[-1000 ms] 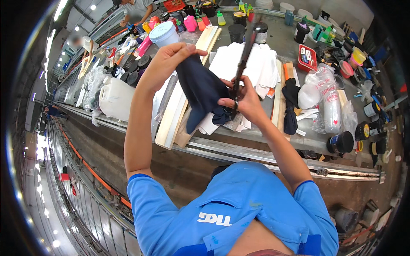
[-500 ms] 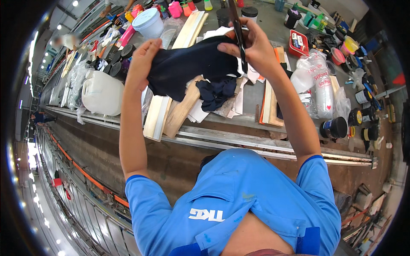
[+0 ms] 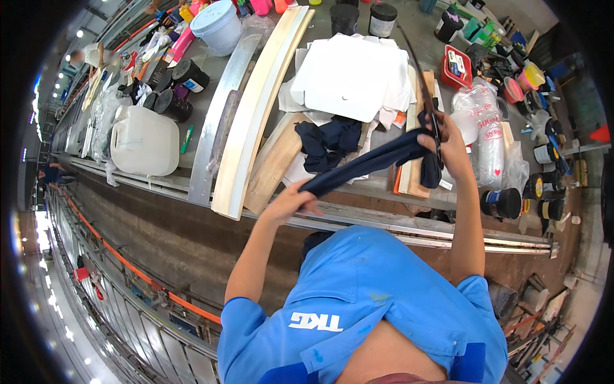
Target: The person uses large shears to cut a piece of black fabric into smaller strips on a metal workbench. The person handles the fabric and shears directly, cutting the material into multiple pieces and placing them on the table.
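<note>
A dark navy cloth (image 3: pixel 374 160) is stretched in a narrow folded band between my two hands, above the near edge of the table. My left hand (image 3: pixel 288 203) is closed on its lower left end. At the upper right end, my right hand (image 3: pixel 453 148) grips the cloth along with a long, thin dark strip (image 3: pixel 419 70) that points away from me; its exact kind is not clear. Some cloth hangs below the right fingers. Beneath the band lies a crumpled navy cloth heap (image 3: pixel 327 137), beside a stack of white sheets (image 3: pixel 345 73).
Long wooden boards (image 3: pixel 259 115) and a metal bar (image 3: pixel 214 134) lie left of the sheets. Farther left stand a white jerrycan (image 3: pixel 146 141) and dark tubs (image 3: pixel 173 105). A red container (image 3: pixel 456 66), wrapped plastic cups (image 3: pixel 489 144) and black jars (image 3: pixel 501 203) are at right.
Both hands have moved right and nearer to me. The cloth, spread broad before, is now drawn into a narrow slanting band, uncovering the white sheets.
</note>
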### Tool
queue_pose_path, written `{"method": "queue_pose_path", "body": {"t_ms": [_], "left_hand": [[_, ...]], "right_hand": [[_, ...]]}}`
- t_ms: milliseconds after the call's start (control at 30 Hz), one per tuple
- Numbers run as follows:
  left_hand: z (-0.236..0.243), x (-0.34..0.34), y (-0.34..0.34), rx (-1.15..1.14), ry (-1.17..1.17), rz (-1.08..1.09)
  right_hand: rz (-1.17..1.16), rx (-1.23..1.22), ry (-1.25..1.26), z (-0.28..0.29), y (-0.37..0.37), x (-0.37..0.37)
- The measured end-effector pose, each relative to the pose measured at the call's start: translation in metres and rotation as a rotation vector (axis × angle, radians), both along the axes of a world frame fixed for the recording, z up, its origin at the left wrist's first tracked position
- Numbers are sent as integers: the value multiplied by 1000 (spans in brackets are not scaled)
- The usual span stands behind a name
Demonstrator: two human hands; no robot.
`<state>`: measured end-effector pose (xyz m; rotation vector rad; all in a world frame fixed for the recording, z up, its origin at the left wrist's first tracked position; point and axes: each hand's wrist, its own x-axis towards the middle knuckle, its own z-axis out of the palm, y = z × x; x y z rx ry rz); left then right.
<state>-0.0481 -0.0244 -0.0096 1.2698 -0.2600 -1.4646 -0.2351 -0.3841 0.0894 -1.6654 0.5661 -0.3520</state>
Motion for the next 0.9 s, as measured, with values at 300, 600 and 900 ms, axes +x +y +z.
{"method": "queue_pose_path", "body": {"t_ms": [300,600,900], "left_hand": [[-21,110,-43,219,-900,369],[-56,141,-128,590,-1464,-282],[171,141,-99,67,-1446,-385]], "right_hand": [[2,240,270,-89,63,-38],[-92,328,-4,-101,93,-62],[-3,243,-20,-97,113,-77]]}}
